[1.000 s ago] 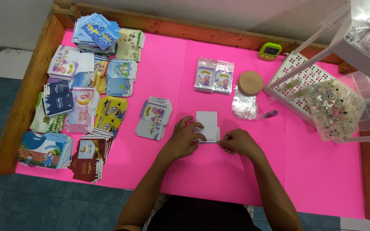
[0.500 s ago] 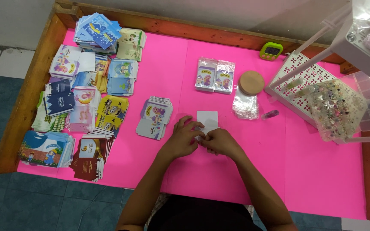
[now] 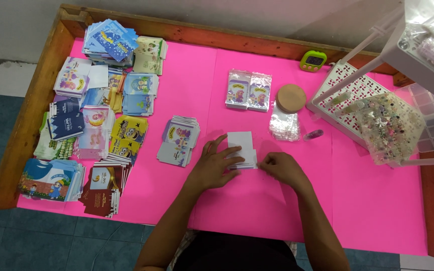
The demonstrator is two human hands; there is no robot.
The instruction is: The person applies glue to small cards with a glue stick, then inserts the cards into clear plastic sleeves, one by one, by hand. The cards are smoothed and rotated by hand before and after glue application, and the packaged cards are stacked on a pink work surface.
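The left hand [image 3: 216, 163] lies flat, covering part of the white card [image 3: 242, 147]; the right hand [image 3: 281, 168] pinches its edge, fingertips hidden, now slightly further right.

Two clear purple-printed packets [image 3: 248, 90] lie beside a green-cased timer screen [image 3: 313, 60].

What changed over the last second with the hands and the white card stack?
The right hand went in against the left hand over the white card stack, then drew back a little to the stack's lower right edge. The left hand kept pressing on the stack, fingers spread slightly wider now. The stack, the piles of printed cards and the cork lid stayed put.
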